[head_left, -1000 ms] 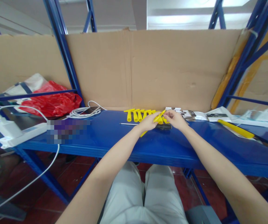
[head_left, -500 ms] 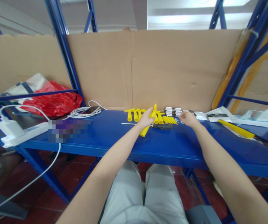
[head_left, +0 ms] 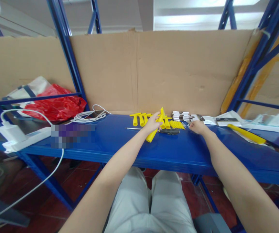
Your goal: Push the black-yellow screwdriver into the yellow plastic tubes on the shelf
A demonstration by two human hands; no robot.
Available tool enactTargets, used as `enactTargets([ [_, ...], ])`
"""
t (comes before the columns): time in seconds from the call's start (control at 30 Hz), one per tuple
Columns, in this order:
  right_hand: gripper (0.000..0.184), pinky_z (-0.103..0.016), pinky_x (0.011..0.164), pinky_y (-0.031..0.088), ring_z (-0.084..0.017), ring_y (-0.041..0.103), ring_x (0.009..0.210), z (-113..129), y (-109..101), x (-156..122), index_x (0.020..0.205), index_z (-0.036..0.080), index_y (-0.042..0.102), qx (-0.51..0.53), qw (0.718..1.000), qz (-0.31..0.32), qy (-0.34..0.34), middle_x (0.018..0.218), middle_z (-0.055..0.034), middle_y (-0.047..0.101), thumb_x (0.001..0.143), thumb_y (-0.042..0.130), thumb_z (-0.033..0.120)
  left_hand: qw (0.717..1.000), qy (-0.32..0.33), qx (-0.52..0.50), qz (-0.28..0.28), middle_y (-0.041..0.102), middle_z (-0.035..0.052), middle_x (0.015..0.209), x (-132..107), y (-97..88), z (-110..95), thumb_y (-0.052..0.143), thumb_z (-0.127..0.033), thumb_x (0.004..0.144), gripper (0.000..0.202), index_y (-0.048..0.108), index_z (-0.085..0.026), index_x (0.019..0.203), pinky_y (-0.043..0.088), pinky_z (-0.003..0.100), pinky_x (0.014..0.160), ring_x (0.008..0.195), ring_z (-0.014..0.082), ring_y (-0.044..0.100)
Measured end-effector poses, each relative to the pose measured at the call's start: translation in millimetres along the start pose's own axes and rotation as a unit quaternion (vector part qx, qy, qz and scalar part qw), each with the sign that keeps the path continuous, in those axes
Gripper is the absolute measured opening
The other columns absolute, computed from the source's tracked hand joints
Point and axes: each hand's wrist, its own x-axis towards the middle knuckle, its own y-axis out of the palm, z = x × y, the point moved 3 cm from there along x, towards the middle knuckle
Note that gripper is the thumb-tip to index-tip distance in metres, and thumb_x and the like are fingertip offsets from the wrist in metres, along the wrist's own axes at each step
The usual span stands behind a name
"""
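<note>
My left hand (head_left: 151, 123) is closed around a yellow plastic handle piece (head_left: 156, 127), held tilted above the blue shelf (head_left: 120, 142). My right hand (head_left: 197, 127) rests on the shelf to the right, fingers curled by a stack of small white and black parts (head_left: 181, 115); what it holds, if anything, is hidden. Between the hands lie a row of small yellow tips (head_left: 177, 124) and a dark-handled screwdriver (head_left: 165, 131). More yellow T-shaped handles (head_left: 139, 118) lie just left of my left hand.
A cardboard sheet (head_left: 168, 71) backs the shelf. At the left are a white cable coil on a phone (head_left: 89, 115), a red plastic bag (head_left: 54, 105) and a white power strip with charger (head_left: 20, 137). A long yellow tool (head_left: 246, 134) and papers lie at the right.
My hands have parted from the yellow piece they held together. My left hand kept it and tilted it upright; my right hand moved right to the small parts.
</note>
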Motion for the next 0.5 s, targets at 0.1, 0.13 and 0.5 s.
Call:
enactTargets([
  [0.1, 0.017, -0.025, 0.073, 0.048, -0.021, 0.069, 0.087, 0.6, -1.3, -3.1, 0.085, 0.018, 0.073, -0.001, 1.000, 0.006, 0.009, 0.086, -0.0097, 0.074, 0.082, 0.057, 0.016, 1.000, 0.000, 0.002, -0.002, 0.053, 0.0182, 0.143, -0.5, -0.3, -1.0, 0.055, -0.003, 0.079, 0.078, 0.035, -0.021, 0.151, 0.056, 0.025, 0.058, 0.056, 0.0071, 0.063],
  [0.13, 0.018, -0.026, 0.074, 0.048, -0.022, 0.069, 0.087, 1.3, -1.7, -4.4, 0.088, 0.018, 0.073, -0.003, 1.000, 0.011, 0.012, 0.087, -0.0100, 0.073, 0.082, 0.056, 0.017, 1.000, 0.000, 0.003, -0.001, 0.054, 0.0175, 0.142, -0.9, -0.2, -1.6, 0.055, -0.003, 0.079, 0.077, 0.036, -0.021, 0.151, 0.055, 0.024, 0.057, 0.055, 0.0066, 0.062],
  [0.5, 0.026, -0.034, 0.084, 0.049, -0.028, 0.068, 0.101, 7.4, -6.6, -9.3, 0.101, 0.015, 0.073, 0.041, 0.998, -0.010, 0.048, 0.103, -0.0169, 0.073, 0.087, 0.053, 0.023, 0.996, -0.041, -0.010, 0.079, 0.061, 0.0108, 0.132, 10.0, 35.2, -21.4, 0.053, -0.004, 0.080, 0.065, 0.042, -0.023, 0.142, 0.048, 0.018, 0.048, 0.054, 0.0058, 0.061],
])
